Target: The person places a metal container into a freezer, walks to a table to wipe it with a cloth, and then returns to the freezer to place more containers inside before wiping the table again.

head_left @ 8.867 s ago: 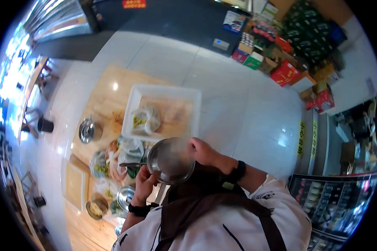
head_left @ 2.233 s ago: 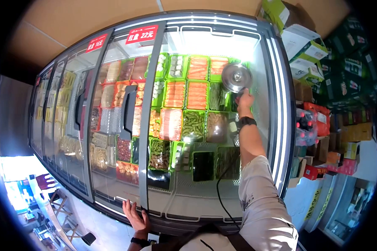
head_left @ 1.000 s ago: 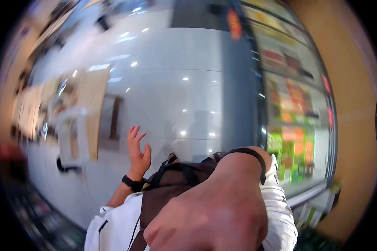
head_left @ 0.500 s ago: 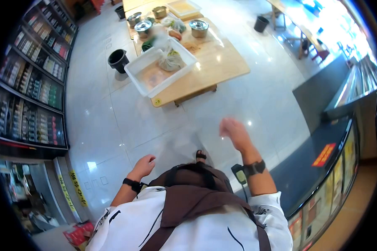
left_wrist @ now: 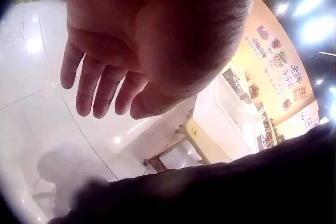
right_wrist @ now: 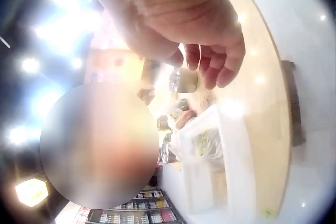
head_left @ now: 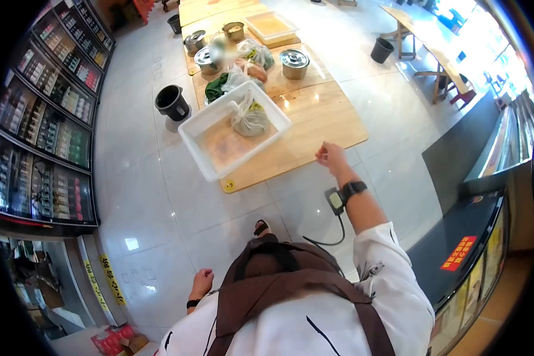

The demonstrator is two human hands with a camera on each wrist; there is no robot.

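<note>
My left hand (head_left: 202,282) hangs low beside the apron, holding nothing. In the left wrist view its fingers (left_wrist: 107,85) dangle loosely over the floor. My right hand (head_left: 332,156) is out in front, near the table's edge, with loosely bent fingers and nothing in them. Closest to it is the wooden table (head_left: 320,118). On the table's near corner sits a white plastic tub (head_left: 190,142), holding a knotted clear bag (head_left: 250,118) with something yellow-green inside. A lidded steel pot (head_left: 294,63) stands farther back.
More steel pots (head_left: 206,59), bagged vegetables (head_left: 218,88) and a shallow white tray (head_left: 273,26) crowd the table's far part. A black bin (head_left: 172,102) stands left of it. Drinks fridges (head_left: 41,148) line the left; a dark display-fridge edge (head_left: 439,249) runs along the right.
Earlier both hands held a steel pot; later the right hand held a lidded one inside the display fridge. Now both hands are bare. The view has turned to the table, which has come nearer.
</note>
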